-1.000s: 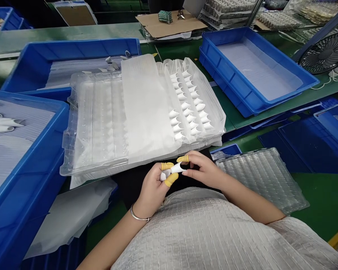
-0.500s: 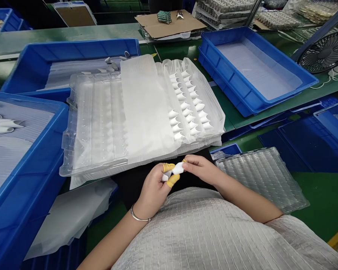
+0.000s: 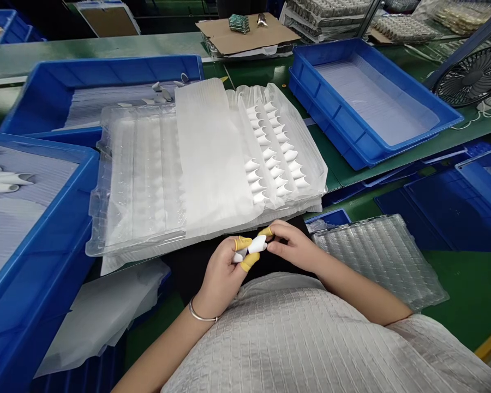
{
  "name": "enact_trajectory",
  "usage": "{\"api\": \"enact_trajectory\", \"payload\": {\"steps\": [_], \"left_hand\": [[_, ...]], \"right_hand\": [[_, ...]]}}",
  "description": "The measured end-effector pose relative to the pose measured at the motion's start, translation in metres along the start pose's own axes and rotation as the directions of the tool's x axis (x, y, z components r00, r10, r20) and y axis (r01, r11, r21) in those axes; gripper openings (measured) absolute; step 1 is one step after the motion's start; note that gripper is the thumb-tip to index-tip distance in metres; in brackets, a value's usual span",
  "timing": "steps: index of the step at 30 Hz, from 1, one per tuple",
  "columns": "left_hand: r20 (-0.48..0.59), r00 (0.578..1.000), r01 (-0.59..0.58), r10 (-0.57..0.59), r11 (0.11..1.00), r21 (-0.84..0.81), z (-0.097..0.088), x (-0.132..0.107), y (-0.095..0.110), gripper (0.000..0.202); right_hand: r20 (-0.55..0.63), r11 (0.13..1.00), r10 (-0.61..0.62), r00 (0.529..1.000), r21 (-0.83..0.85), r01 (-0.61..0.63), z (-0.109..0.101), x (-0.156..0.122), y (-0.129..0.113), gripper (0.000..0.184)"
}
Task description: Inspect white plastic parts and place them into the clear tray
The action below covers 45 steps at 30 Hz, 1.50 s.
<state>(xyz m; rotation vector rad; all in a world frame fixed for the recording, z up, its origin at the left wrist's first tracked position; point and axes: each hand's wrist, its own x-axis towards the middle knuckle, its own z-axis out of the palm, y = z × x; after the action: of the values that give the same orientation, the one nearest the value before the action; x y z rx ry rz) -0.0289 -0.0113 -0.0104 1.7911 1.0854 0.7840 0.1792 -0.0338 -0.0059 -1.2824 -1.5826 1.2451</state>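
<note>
My left hand (image 3: 225, 265), with yellow finger cots on its thumb and a finger, pinches a small white curved, hollow-looking piece (image 3: 257, 244). A second white piece (image 3: 238, 256) shows behind it within the same hand. My right hand (image 3: 291, 245) has its cotted finger and thumb at the right end of the first piece, closed about that tip. Just beyond my hands lies a clear plastic tray (image 3: 96, 224) lined with white tissue. Rows of similar white pointed pieces (image 3: 272, 162) stand in its right part, and a tissue sheet (image 3: 207, 158) covers the middle.
Blue bins stand around: one at the left (image 3: 61, 218) with a few white pieces, one behind (image 3: 118, 68), and a stack at right (image 3: 335, 109). Stacked clear trays (image 3: 380, 262) sit low at my right. A black fan (image 3: 472, 76) is at far right.
My right finger and thumb have parted slightly and shifted at the piece's end, with the finger raised to its top. The white piece has turned a little in my left hand.
</note>
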Motion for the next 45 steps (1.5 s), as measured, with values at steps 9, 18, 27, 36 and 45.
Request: {"api": "enact_trajectory", "payload": {"steps": [9,18,27,36,45], "left_hand": [[0.035,0.997,0.063,-0.063,0.998,0.013,-0.002,0.000,0.001,0.019],[0.037,0.999,-0.036,0.037,0.999,-0.015,-0.003,0.002,0.006,0.012],[0.057,0.993,-0.107,0.101,0.988,0.112,-0.005,0.002,0.012,0.015],[0.125,0.978,-0.191,0.168,0.962,0.198,-0.007,0.001,0.010,0.009],[0.075,0.978,-0.202,0.193,0.969,0.141,-0.011,0.002,0.009,0.013]], "right_hand": [[-0.002,0.998,-0.007,1.000,0.055,0.008,0.000,0.000,-0.008,0.023],[-0.026,0.967,-0.166,0.986,-0.201,0.157,0.001,-0.002,-0.002,0.018],[0.073,0.991,-0.074,0.995,-0.103,0.082,0.006,0.000,-0.003,0.019],[0.183,0.839,0.288,0.940,0.425,-0.340,-0.002,-0.001,-0.001,0.036],[0.157,0.901,0.237,0.959,0.335,-0.277,-0.007,-0.002,-0.024,0.032]]}}
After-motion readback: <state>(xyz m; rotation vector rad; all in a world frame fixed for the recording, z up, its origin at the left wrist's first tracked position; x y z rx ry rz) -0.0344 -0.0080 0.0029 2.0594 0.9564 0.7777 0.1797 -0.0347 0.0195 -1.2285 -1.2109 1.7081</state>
